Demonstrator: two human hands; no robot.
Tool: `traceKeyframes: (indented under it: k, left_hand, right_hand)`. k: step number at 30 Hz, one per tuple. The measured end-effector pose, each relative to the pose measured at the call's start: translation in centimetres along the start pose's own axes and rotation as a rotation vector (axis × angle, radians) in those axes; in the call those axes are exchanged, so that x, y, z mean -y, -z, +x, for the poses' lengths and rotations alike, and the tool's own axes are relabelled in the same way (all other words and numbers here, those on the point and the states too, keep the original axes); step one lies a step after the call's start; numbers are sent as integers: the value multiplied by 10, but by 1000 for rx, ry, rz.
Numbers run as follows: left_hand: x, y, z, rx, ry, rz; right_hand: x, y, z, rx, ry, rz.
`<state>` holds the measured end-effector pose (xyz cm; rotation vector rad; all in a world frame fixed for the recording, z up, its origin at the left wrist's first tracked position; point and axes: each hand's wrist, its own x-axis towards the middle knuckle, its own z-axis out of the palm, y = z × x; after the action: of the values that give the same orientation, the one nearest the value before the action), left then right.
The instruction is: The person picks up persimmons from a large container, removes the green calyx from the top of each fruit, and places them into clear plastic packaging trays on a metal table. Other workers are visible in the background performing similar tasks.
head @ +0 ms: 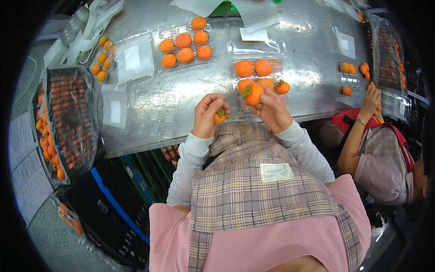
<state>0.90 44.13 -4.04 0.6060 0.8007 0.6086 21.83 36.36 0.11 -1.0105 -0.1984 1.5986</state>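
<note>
My left hand (pixel 206 115) grips a small orange persimmon (pixel 220 119) with its green calyx facing up, just above the table's near edge. Between the fingertips of my right hand (pixel 274 110) is a larger persimmon (pixel 255 97), its leafy calyx turned to the left. Right behind it lies a clear plastic clamshell (pixel 287 73), lid open, with several persimmons in its wells. One of those, a persimmon (pixel 282 88) at the right, shows its calyx; the others have smooth sides up. Part of the clamshell's near row is hidden by my right hand and the held fruit.
The metal table (pixel 200 81) also bears a filled clamshell (pixel 185 56) and an unfilled clamshell tray (pixel 156 112). Crates of persimmons (pixel 73 119) stand at the left, above stacked black crates (pixel 108 204). On the right, a co-worker's hand (pixel 371 102) reaches toward persimmons.
</note>
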Motion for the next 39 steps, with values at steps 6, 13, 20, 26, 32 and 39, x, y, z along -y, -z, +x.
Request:
traceKeyframes:
  k: [6,13,20,26,32,39]
  left_hand:
    - [-13,-10,-4,20,-84,140]
    - [-22,-26,-6,63,-131,239]
    - [-29,-33,-13,-1,-166,386]
    - [-40,-53,-18,-108,-587,964]
    - [-43,-63,-22,-193,-595,1107]
    - [-36,-50,-16,-168,-737,1025]
  right_hand:
    - [-7,9,8,145,-354,611]
    - [-10,2,10,274,-432,768]
    - [-10,-2,10,181,-456,691]
    - [-8,-19,8,-58,-455,366]
    - [-11,-27,5,-42,-491,181]
    - [-14,-20,4,-34,-404,-59]
